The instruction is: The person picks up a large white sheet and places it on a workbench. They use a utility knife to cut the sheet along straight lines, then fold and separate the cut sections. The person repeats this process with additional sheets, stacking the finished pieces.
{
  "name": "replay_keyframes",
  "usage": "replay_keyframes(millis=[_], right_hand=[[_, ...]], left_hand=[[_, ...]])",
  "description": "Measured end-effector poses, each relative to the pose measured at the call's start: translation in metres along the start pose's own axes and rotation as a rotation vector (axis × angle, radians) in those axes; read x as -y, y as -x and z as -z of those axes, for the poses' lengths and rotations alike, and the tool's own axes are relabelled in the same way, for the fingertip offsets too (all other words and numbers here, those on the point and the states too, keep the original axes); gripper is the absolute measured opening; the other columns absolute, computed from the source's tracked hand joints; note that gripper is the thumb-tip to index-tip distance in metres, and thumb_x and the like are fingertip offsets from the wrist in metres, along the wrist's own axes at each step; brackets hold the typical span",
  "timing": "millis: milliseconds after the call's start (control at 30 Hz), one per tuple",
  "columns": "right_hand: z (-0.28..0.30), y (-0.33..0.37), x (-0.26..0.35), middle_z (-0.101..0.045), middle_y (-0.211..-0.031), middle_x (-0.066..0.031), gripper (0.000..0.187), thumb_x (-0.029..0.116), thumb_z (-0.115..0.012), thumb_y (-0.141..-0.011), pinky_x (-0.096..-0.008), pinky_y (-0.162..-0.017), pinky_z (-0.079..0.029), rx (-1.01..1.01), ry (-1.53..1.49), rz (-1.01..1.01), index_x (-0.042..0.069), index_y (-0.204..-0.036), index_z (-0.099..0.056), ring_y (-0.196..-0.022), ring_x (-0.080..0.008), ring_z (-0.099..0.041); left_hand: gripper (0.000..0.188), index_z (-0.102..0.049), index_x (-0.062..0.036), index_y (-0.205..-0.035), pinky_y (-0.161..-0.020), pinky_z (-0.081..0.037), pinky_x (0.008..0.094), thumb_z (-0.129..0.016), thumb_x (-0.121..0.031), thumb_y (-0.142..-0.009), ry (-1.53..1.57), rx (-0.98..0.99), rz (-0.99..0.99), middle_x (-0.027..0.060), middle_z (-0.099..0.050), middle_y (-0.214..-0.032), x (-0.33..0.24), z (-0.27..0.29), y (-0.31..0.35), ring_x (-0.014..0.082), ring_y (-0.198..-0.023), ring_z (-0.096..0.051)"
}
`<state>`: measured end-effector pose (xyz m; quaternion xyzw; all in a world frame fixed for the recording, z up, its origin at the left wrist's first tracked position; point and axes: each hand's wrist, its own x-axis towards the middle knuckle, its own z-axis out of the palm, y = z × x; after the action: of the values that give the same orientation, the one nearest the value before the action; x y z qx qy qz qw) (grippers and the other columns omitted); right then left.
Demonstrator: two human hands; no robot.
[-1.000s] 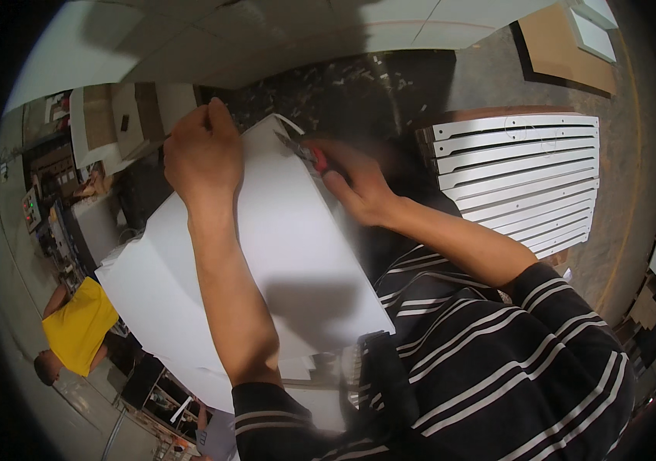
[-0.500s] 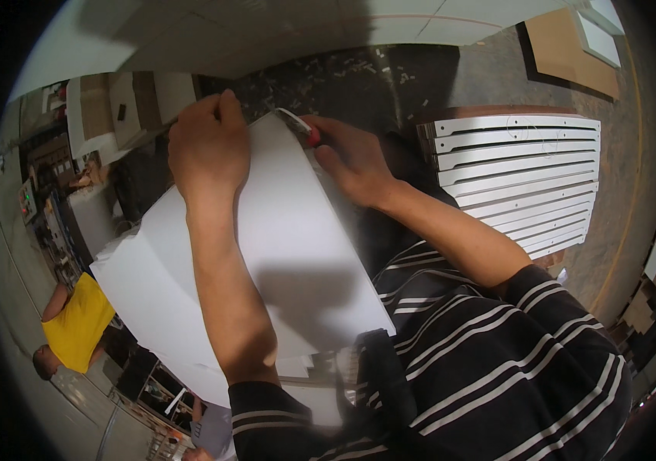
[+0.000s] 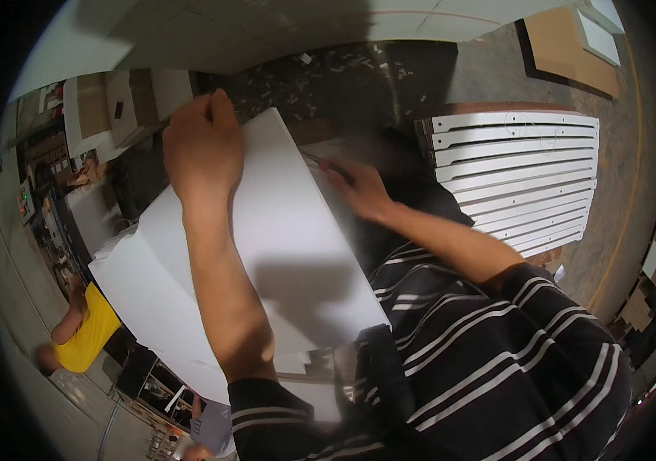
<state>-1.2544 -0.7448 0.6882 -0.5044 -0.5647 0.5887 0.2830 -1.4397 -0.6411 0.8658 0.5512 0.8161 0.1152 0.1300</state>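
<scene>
A white flat board (image 3: 297,230) lies tilted in front of me on top of other white panels (image 3: 151,284). At its far left edge, my left hand (image 3: 203,150) is closed over the board, its fingers curled out of sight. My right hand (image 3: 358,188) is closed round a thin knife-like tool (image 3: 312,157) with some red on its handle. The tool's tip stands just off the board's right edge, near the far corner. Its exact kind is blurred.
A stack of white slotted strips (image 3: 516,180) lies to the right. Brown and white panels (image 3: 566,54) stand at the far right. White scraps (image 3: 358,65) litter the dark floor ahead. On the left are boxes (image 3: 124,107), a person in yellow (image 3: 89,330) and another in grey (image 3: 212,426).
My right hand has drawn back from the board's far corner along its right edge, toward me, with the tool. My left hand has shifted slightly left. The person in yellow has moved an arm.
</scene>
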Motion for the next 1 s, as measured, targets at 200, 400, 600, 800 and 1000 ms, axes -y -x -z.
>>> replay_keyframes(millis=[200,400,600,800,1000], right_hand=[[0.024,0.027,-0.024,-0.069,-0.092,-0.0059,0.034,0.025,-0.057,-0.105,-0.0291,-0.077,-0.051,-0.017,-0.126,-0.167,0.003,-0.129,-0.067,-0.084,-0.0118,-0.061],[0.079,0.012,0.003,-0.072,-0.096,-0.0072,0.037,0.019,-0.06,-0.103,-0.0293,-0.079,-0.051,0.016,-0.126,-0.094,0.006,-0.137,-0.062,-0.085,-0.0143,-0.065],[0.131,-0.008,0.062,-0.069,-0.108,-0.0105,0.038,0.008,-0.065,-0.096,-0.0304,-0.083,-0.052,0.033,-0.001,0.244,0.003,-0.134,-0.064,-0.092,-0.0175,-0.066],[0.171,-0.015,0.118,-0.069,-0.105,-0.0147,0.047,0.017,-0.075,-0.09,-0.0364,-0.081,-0.054,0.293,0.409,0.574,0.01,-0.136,-0.066,-0.091,-0.0287,-0.067],[0.169,-0.031,0.148,-0.071,-0.106,-0.0052,0.058,0.014,-0.084,-0.077,-0.0378,-0.078,-0.052,0.281,0.788,0.934,0.023,-0.133,-0.07,-0.09,-0.0244,-0.066]], left_hand=[[0.03,-0.067,-0.0052,-0.077,-0.062,-0.048,0.0358,-0.07,-0.033,-0.09,0.215,0.049,-0.264,0.011,-0.065,-0.067,-0.011,0.002,0.017,0.0258,-0.06,-0.063],[0.039,-0.069,-0.0058,-0.071,-0.061,-0.049,0.0413,-0.063,-0.037,-0.093,0.046,0.046,-0.239,0.0138,-0.065,-0.063,-0.023,-0.002,0.018,0.0329,-0.06,-0.063],[0.046,-0.07,-0.0053,-0.07,-0.066,-0.05,0.0492,-0.057,-0.036,-0.102,0.172,0.135,-0.223,0.0191,-0.064,-0.065,-0.026,0.004,0.042,0.0423,-0.065,-0.064],[0.031,-0.076,-0.0007,-0.105,-0.077,-0.052,0.0329,-0.058,-0.026,-0.104,0.291,0.03,-0.004,0.0148,-0.076,-0.096,0.029,0.018,0.055,0.0182,-0.084,-0.069],[0.038,-0.072,-0.0184,-0.126,-0.099,-0.051,0.0438,-0.057,-0.041,-0.099,-0.119,-0.574,0.434,0.0126,-0.074,-0.12,0.146,0.043,0.036,0.0356,-0.115,-0.068]])
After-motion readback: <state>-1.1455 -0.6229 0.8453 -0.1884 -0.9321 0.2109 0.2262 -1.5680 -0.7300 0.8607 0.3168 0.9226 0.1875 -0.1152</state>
